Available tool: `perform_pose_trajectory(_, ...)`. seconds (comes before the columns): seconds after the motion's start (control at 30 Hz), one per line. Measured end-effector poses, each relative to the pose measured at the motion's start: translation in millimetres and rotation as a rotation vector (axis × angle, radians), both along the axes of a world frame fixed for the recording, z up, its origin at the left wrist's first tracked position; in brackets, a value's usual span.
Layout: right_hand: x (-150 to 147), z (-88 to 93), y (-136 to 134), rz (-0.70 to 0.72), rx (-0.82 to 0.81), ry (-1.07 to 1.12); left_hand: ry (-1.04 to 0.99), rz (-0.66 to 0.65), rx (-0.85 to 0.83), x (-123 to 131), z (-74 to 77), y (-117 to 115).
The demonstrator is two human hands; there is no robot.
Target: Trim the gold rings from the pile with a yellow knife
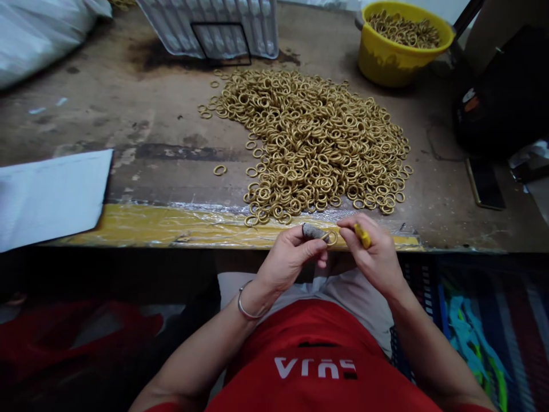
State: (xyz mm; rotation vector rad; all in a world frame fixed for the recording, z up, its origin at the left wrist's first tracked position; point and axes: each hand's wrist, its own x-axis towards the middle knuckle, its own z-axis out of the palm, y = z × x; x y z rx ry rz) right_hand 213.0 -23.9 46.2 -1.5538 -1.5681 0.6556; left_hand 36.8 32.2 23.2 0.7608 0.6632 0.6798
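Observation:
My left hand (291,257) is closed at the table's front edge, with a grey covering on the thumb, and it pinches a single gold ring (331,237). My right hand (373,254) is closed round a small yellow-handled tool (362,236) whose tip meets that ring. Both hands hover just in front of a large heap of gold rings (317,143) spread over the worn wooden table (150,114). A silver bangle sits on my left wrist.
A yellow bucket (401,57) full of rings stands at the back right. A white plastic tray (214,26) leans at the back. White paper (47,194) lies at the left, a phone (484,183) and a dark bag (506,97) at the right.

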Motion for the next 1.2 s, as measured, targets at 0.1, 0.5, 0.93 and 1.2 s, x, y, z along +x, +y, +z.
perform_pose_trajectory(0.1, 1.8, 3.9, -5.3, 0.072, -0.015, -0.414, 0.075, 0.076, 0.136, -1.7, -3.7, -2.0)
perform_pose_trajectory(0.5, -13.0, 8.8, -7.8, 0.039, -0.117, -0.807, 0.129, 0.164, 0.287, 2.4, -0.7, -3.4)
perform_pose_trajectory(0.93, 33.8, 11.0, 22.9, -0.271, -0.165, -0.520, -0.142, 0.011, 0.189, -23.8, 7.5, -13.1)
perform_pose_trajectory(1.2, -10.7, 12.7, 13.9, 0.211, -0.059, 0.310, -0.336, -0.075, -0.213, -10.8, 2.6, -8.3)
